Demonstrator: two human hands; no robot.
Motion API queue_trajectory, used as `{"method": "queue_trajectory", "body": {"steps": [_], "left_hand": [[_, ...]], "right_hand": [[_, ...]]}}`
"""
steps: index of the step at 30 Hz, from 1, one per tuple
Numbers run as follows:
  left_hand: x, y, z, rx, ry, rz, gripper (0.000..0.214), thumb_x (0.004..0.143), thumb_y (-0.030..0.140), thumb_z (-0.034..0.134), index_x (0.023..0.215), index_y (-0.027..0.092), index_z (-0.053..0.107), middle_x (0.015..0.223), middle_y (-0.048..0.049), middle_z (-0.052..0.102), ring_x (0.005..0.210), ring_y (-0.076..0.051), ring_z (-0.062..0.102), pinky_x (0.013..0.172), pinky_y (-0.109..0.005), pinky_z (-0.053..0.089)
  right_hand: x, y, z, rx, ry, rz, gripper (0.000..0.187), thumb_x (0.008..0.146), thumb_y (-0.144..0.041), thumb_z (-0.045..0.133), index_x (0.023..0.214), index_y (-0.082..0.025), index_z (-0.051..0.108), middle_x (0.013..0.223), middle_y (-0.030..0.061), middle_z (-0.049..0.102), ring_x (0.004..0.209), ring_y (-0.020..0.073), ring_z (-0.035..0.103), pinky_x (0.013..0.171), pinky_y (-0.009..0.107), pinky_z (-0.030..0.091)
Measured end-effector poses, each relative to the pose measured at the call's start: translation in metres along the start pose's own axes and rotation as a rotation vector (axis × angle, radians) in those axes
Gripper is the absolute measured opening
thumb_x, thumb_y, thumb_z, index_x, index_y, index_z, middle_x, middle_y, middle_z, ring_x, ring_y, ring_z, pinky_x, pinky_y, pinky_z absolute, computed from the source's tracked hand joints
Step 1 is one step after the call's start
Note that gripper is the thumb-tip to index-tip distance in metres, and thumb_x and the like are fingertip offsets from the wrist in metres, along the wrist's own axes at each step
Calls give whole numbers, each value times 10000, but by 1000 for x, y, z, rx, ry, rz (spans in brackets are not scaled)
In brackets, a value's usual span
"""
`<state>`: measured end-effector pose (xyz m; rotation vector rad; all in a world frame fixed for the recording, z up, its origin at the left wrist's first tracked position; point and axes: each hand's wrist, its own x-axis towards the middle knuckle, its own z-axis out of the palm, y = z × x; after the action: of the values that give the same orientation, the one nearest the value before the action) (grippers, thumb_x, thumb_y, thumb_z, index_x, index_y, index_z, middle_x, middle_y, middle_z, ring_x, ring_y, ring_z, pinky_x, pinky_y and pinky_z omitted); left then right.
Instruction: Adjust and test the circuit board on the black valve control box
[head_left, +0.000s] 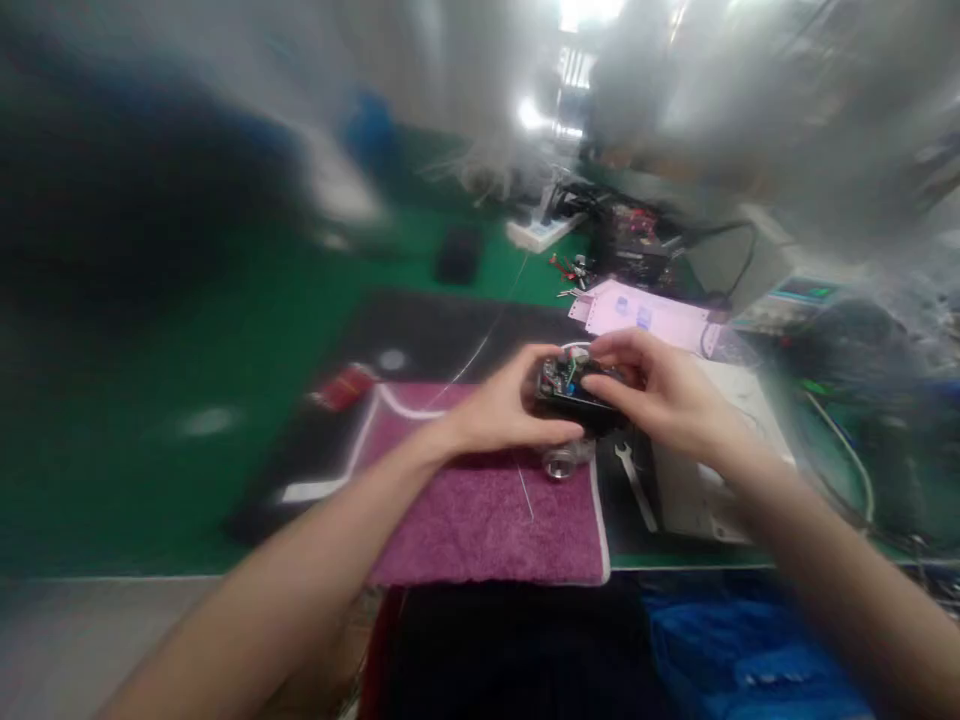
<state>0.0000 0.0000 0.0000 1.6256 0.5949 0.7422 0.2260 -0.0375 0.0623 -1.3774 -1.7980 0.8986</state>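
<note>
Green covers the left side of your table (172, 490), pretty blurry out there. Moving right you've got a black mat (420, 325), with a red packet (346, 386) lying on its left part, too smeared to read. Next up is your purple cloth (487, 530) with its pale edging, spread over the mat, and a thin white strand (483, 346) trails across the mat behind it.

Your left hand (510, 405) has a firm hold on the left end of the black box (574, 411), thumb along the near side, fingers round the far side. So the box is up in your hands above the cloth's right half. Its open face points up, showing the circuit board (559, 375), and its long axis runs left to right, right end dipping a touch toward you. Just below it sits a round metal fitting (560, 462), opening facing you; can't tell if it's joined on.

Your right hand (649, 390) has thumb and fingers bent over the box's right part, though I can't tell whether they're pinching anything. Past the cloth lies a wrench (636, 487), open jaw pointing away from you, right beside a pale case (697, 500).
</note>
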Motion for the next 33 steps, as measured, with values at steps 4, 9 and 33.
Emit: {"method": "queue_trajectory", "body": {"steps": [4,9,33], "left_hand": [[-1,1,0,11,9,-2,853,771,375,900,1453,207,415,1404,-132,628,1286,-301,644,1113,-481,513],[1,1,0,26,28,-7,847,763,398,905,1441,202,437,1389,-139,640,1272,-313,652,1101,-494,520],[2,2,-1,33,41,-14,837,764,400,905,1441,204,453,1399,-140,635,1288,-310,644,1114,-490,512]], "right_hand": [[4,-3,-5,27,-48,12,340,902,-373,768,1149,-149,704,1024,42,722,850,147,658,721,267,505],[4,-5,-12,96,-74,16,298,981,-411,693,1151,-168,728,1094,39,743,965,161,693,838,280,534],[5,-1,-10,99,-54,-1,282,968,-388,702,1145,-171,735,1095,26,745,975,156,693,872,277,529]]}}
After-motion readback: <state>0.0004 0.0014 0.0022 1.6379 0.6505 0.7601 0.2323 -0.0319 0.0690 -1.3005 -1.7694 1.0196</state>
